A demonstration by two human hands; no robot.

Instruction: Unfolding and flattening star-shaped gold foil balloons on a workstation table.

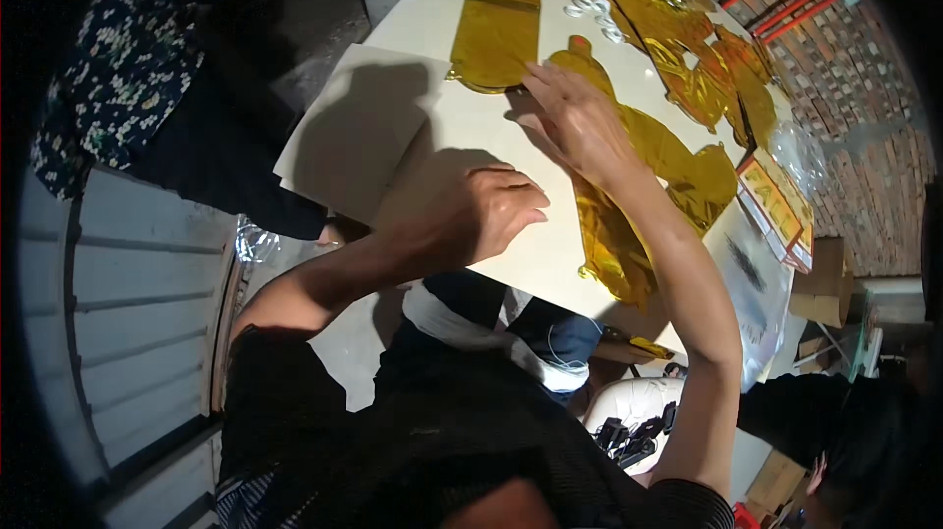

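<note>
Flat, uninflated gold foil balloons lie over the pale table (545,244). My right hand (580,121) is at the near corner of a gold foil balloon (496,33), its fingertips on the edge and its thumb lower. Under my right forearm lies another gold foil balloon (678,151), with a red-tipped tab at its far end. My left hand (503,207) hovers over the table's near part, fingers curled in toward the thumb. Whether anything small sits between them is hidden.
Small white looped pieces (594,13) lie between the balloons. More crumpled gold foil (702,62) covers the far right, beside an orange and white box (774,200). A person in a flowered top (128,67) is at the left. Black devices (634,439) rest on a white seat.
</note>
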